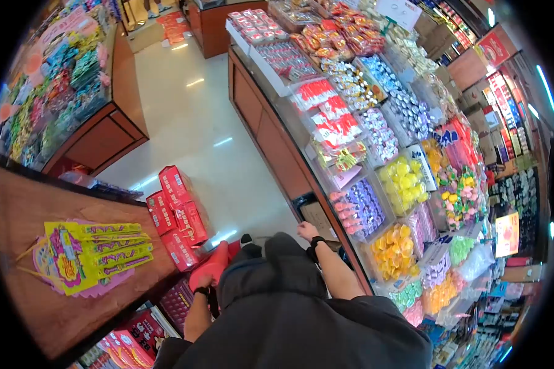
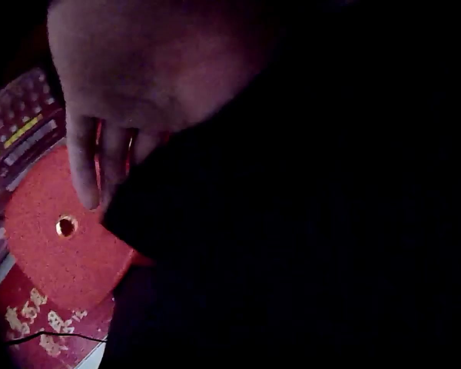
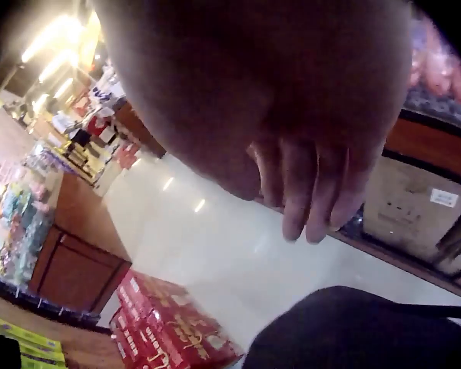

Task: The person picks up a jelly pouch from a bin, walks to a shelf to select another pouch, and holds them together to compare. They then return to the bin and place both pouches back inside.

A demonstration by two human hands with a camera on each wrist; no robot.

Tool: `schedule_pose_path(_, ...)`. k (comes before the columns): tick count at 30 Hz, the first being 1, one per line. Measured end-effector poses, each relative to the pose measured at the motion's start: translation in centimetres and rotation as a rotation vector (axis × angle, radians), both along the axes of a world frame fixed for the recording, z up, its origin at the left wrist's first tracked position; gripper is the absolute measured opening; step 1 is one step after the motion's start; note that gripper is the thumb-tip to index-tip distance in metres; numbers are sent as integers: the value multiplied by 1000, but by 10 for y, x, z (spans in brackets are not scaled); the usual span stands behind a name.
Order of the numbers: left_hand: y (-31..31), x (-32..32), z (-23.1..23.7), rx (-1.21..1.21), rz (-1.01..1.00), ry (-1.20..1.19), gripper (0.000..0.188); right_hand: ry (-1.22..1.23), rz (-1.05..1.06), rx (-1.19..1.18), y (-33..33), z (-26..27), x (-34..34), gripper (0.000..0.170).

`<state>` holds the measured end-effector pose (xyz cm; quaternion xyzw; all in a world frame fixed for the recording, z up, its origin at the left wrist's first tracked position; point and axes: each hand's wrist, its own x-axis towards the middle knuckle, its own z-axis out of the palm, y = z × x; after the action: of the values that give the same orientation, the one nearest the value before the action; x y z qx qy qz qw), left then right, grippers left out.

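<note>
Sweet-shop aisle, seen from above

Glossy floor (image 1: pixel 197 117) is running between wooden display benches and throwing back streaks of light. Along the right of the head view, one long bench (image 1: pixel 271 123) is carrying packed trays of wrapped sweets (image 1: pixel 378 132), sorted mostly by colour. At lower left, I'm noting a brown bench (image 1: pixel 12 227) bearing bright yellow packets (image 1: pixel 104 249). Red cartons (image 1: pixel 191 222) are sitting in a stack on the floor beside it.

Left hand (image 2: pixel 134 88): reaching down, fingers lying over a red object (image 2: pixel 54 261) with rounded corners and a small bright-rimmed hole. From my remote post I'm seeing the two in contact in the head view, but dark cloth is covering part of the fingers, so I cannot tell whether they are gripping or merely resting. The red object is standing out low by the wearer's left side, near the cartons; printed packaging (image 2: pixel 42 319) is showing behind it.

Right hand (image 3: pixel 307 161): hanging free, fingers relaxed and pointing downward, near the long bench. A cardboard box (image 3: pixel 403 200) is sitting in that bench's lower part. Dark clothing (image 1: pixel 326 332) is filling the foreground.
</note>
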<state>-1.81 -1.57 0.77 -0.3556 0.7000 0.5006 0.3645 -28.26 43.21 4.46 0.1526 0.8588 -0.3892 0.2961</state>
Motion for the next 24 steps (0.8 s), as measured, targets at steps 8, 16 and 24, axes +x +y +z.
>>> schedule_pose_path(8,-43,-193,21,-26,144,128,25,-300,-224,111,119,-3,68,32)
schedule_pose_path(16,-33,-299,7,-69,-72,235,28,-376,-137,41,118,-30,28,32)
schedule_pose_path(24,-11,-364,40,-35,-116,14,31,-23,-53,58,96,-63,-97,37)
